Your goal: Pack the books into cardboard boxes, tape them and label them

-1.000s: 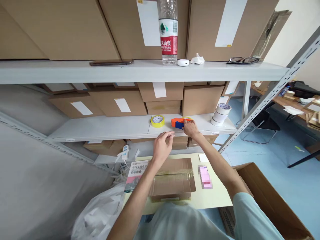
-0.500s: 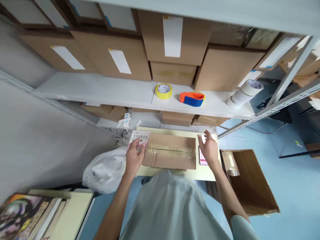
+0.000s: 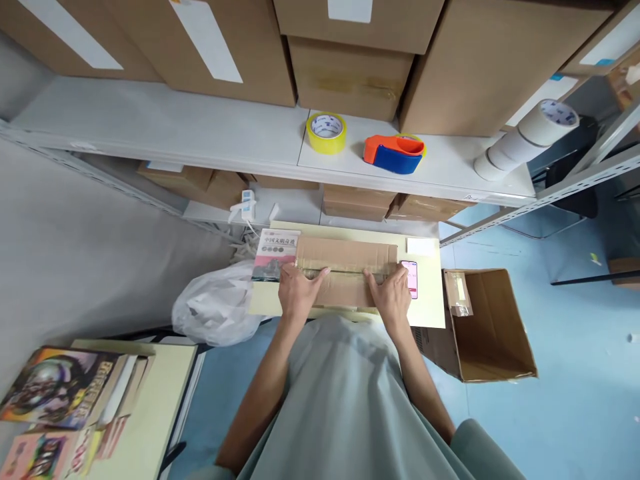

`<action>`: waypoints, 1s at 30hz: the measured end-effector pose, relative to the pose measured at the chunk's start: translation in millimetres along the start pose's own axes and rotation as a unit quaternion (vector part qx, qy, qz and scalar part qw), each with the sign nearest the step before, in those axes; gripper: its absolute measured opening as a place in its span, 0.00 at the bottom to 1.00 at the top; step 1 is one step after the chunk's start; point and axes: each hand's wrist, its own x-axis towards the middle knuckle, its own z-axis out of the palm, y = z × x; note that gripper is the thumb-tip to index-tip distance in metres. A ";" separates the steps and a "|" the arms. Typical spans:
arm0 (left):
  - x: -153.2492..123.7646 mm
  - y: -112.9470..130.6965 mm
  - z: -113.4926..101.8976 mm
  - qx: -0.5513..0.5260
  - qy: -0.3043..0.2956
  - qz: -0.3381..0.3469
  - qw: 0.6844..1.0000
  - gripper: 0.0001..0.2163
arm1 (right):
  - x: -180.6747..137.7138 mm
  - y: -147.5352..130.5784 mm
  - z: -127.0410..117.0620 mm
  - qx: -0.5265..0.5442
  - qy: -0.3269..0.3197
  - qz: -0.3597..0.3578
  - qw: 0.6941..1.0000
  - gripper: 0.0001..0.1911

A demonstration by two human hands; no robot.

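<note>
A flat brown cardboard box lies on the small cream table in front of me, with a taped seam along its top. My left hand grips its left end, thumb stretched over the top near the seam. At the opposite end my right hand holds it the same way, its outer fingers partly hidden. A book with a grey and pink cover sits beside the box on the left, close to my left hand. Just right of my right hand lies a phone with a lit pink and white screen.
On the shelf ahead are a yellow tape roll, an orange and blue tape dispenser and stacked white rolls. An open carton stands at right. A white plastic bag and several books are at left.
Both hands have come in onto the box's ends: the left from over the book, the right from above the phone. The camera view has shifted downward.
</note>
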 end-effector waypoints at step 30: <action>-10.0 -94.6 20.0 -0.227 -0.237 -0.102 0.939 0.13 | 6.3 120.0 25.1 0.371 -0.125 0.046 0.919 0.33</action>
